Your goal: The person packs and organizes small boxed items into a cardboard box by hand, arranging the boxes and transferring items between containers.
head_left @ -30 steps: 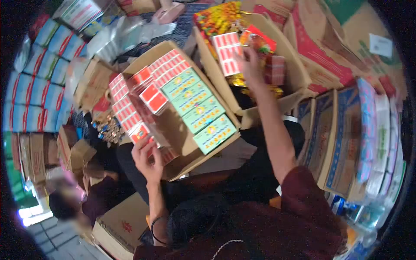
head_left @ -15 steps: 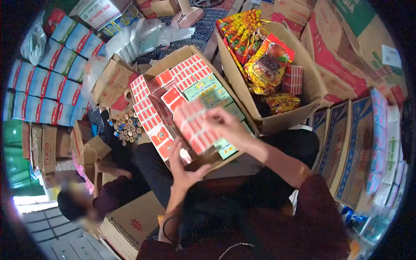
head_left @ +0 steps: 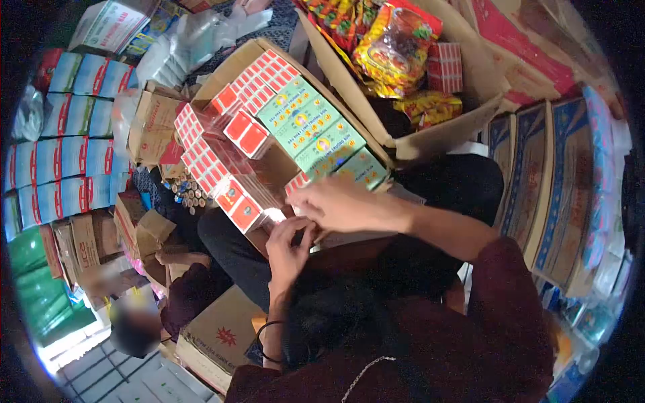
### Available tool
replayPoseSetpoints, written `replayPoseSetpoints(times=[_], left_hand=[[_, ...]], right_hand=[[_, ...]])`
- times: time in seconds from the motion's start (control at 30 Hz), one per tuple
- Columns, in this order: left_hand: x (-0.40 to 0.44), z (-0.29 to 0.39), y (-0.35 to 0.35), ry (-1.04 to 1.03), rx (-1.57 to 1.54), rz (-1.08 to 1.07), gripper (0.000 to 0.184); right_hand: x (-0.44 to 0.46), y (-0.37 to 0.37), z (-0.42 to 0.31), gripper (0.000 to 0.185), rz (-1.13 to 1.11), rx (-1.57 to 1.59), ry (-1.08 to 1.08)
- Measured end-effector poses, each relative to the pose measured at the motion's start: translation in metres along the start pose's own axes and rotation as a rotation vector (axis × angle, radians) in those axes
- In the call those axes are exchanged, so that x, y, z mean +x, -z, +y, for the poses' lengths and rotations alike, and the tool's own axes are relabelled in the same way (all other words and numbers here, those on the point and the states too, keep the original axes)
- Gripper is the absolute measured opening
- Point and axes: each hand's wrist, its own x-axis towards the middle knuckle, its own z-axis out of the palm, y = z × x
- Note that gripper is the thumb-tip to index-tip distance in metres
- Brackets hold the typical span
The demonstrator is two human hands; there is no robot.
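Note:
An open cardboard carton (head_left: 232, 66) in front of me holds red-and-white packs of small boxes (head_left: 205, 161) and green boxes (head_left: 312, 124) with yellow and blue print. My right hand (head_left: 346, 205) is closed over the carton's near end. A red-and-white pack (head_left: 297, 183) shows just behind its fingers, mostly hidden by the hand. Close beside it, my left hand (head_left: 289, 252) has bent fingers drawn together at the near edge; whatever lies between them cannot be made out. Another red pack (head_left: 248, 133) stands tilted in the middle of the carton, near a dark gap.
On the right, a larger carton (head_left: 450, 144) holds yellow-red bags (head_left: 396, 47) and a red pack (head_left: 445, 67). Blue-white boxes (head_left: 60, 161) are stacked at left. Small round pieces (head_left: 193, 195) lie left of the carton. Another person (head_left: 185, 295) sits at lower left.
The red-and-white pack in my right hand has gone down into the carton's near end. My left hand has closed its spread fingers and come next to the right. The view has shifted.

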Motion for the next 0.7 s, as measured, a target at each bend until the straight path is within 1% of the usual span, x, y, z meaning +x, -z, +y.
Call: replayPoseSetpoints(times=[0.07,0.13,0.2,0.23,0.27,0.33,0.37,0.4,0.43,0.47,0.5,0.53,0.57,0.6,0.63,0.7], left_hand=[[0.015,0.005,-0.001,0.009,-0.011,-0.049,0.021],[0.018,0.007,-0.004,0.006,-0.036,-0.082,0.019],[0.023,0.001,-0.003,0.251,-0.096,-0.364,0.023],[0.028,-0.002,-0.003,0.367,-0.120,-0.508,0.025],[0.027,-0.008,-0.005,0.341,-0.126,-0.526,0.025],[0.019,-0.029,-0.017,0.213,-0.152,-0.378,0.030],[0.023,-0.033,-0.024,0.155,-0.170,-0.301,0.032],[0.032,-0.031,-0.030,0.134,-0.181,-0.313,0.032],[0.038,-0.029,-0.035,0.030,-0.068,-0.204,0.036],[0.039,-0.028,-0.038,-0.065,0.048,-0.090,0.040],[0.038,-0.026,-0.038,-0.157,0.168,0.026,0.043],[0.038,-0.024,-0.038,-0.160,0.166,0.027,0.043],[0.038,-0.022,-0.037,-0.071,0.128,-0.062,0.046],[0.040,-0.020,-0.035,0.015,0.092,-0.150,0.049],[0.043,-0.019,-0.034,0.101,0.055,-0.237,0.052],[0.042,-0.032,-0.032,0.057,0.062,-0.235,0.053]], right_hand=[[-0.001,0.038,-0.003,0.030,0.121,0.012,-0.085],[0.003,0.067,0.019,0.030,0.462,0.136,0.059],[-0.006,0.114,0.033,0.031,0.728,0.169,0.132],[-0.011,0.136,0.050,0.031,0.864,0.078,0.178],[-0.020,0.158,0.067,0.030,1.002,-0.019,0.222],[-0.050,0.193,0.097,0.036,1.104,-0.107,-0.067],[-0.065,0.206,0.115,0.036,1.125,-0.132,-0.080],[-0.076,0.214,0.133,0.042,1.115,-0.177,-0.307],[-0.082,0.219,0.150,0.047,1.089,-0.212,-0.533],[-0.085,0.220,0.159,0.047,1.089,-0.216,-0.541],[-0.086,0.221,0.167,0.054,0.949,-0.265,-0.576],[-0.085,0.223,0.176,0.061,0.811,-0.313,-0.604],[-0.082,0.226,0.184,0.069,0.676,-0.360,-0.628],[-0.073,0.224,0.201,0.069,0.685,-0.361,-0.626],[-0.057,0.220,0.224,0.071,0.782,-0.375,-0.651],[-0.035,0.214,0.252,0.075,0.986,-0.391,-0.705]])
